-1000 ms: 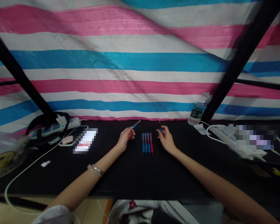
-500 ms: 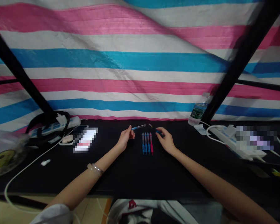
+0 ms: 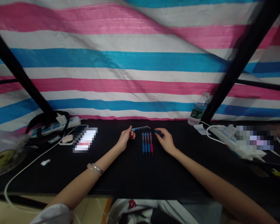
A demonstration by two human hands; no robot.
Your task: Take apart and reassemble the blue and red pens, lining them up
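My left hand (image 3: 127,137) is closed on a thin clear-and-blue pen tube (image 3: 140,128), whose free end points right. A small pale, slim piece with a brownish end (image 3: 148,127) shows at the tube's right end; whether it sits inside is too small to tell. Between the thumb and fingers of my right hand (image 3: 165,138) is a short dark-blue pen part (image 3: 158,133), a little apart from the tube. Below and between both hands, three blue pens (image 3: 145,144) and a red pen (image 3: 151,144) lie side by side on the black table (image 3: 135,174).
Left of my hands are a phone with a lit screen (image 3: 86,140), an earbud (image 3: 45,162), a power strip (image 3: 72,122) and a plastic bag (image 3: 7,155). At right stand a water bottle (image 3: 198,112) and another power strip (image 3: 224,135). A striped sheet (image 3: 130,59) hangs behind.
The slim piece that stuck out from the blue part in my right hand now shows at the tube's end. My right hand has shifted only slightly; the pen row stays put.
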